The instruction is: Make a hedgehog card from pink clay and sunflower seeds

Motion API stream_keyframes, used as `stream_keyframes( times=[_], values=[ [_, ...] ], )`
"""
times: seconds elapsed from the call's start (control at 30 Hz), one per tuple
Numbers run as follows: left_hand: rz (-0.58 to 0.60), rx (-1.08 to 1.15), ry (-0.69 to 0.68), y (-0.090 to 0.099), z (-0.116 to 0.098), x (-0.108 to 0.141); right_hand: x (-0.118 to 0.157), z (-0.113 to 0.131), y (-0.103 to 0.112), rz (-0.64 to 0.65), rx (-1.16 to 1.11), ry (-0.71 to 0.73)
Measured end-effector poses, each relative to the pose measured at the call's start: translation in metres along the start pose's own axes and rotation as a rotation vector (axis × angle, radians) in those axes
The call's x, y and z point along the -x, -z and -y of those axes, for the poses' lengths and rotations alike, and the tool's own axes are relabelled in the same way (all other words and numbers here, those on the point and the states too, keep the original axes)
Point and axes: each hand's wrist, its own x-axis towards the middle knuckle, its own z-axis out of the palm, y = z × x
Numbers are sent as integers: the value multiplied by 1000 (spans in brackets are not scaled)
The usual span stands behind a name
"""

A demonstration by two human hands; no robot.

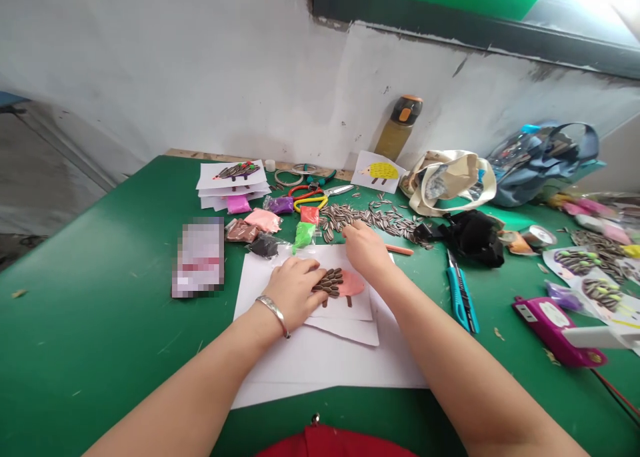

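My left hand (295, 293) lies flat with its fingers on a pink clay shape (351, 284) stuck to a small white card (345, 307). Rows of striped sunflower seeds (327, 283) cover the clay's left part, right beside my fingertips. The card rests on loose white paper sheets (320, 360). A silver bangle circles my left wrist. My right hand (365, 250) reaches just above the card, its fingertips at the edge of a scattered pile of sunflower seeds (370, 218). Whether those fingers pinch a seed is hidden.
The green table holds packets of coloured clay (265, 220), scissors (325, 193), a blue utility knife (460, 290), and a black cloth (475, 238). A seed-covered picture card (237, 175) lies at the back. A canvas bag (450, 183) and a bottle (397, 127) stand near the wall.
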Motion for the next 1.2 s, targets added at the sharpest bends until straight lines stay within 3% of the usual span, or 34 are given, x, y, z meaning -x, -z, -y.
stream_keyframes(
  times=[0.07, 0.2, 0.33, 0.47, 0.73, 1.2],
  values=[
    [-8, -2, -5, 0, 0, 0, 11, -5, 5, -56, -51, -30],
    [6, 2, 20, -1, 0, 0, 44, -8, 15, -191, -425, -90],
    [3, 5, 4, -2, 1, 0, 78, -2, 17, -30, -667, -165],
    [-11, 2, -24, -2, 2, -1, 90, 6, 12, 88, -758, -192],
    [14, 8, -12, 0, 0, -1, 86, 16, 5, 60, -752, -125],
    [18, 13, 7, 0, 0, -1, 88, 17, 2, 16, -530, 51]
  ],
)
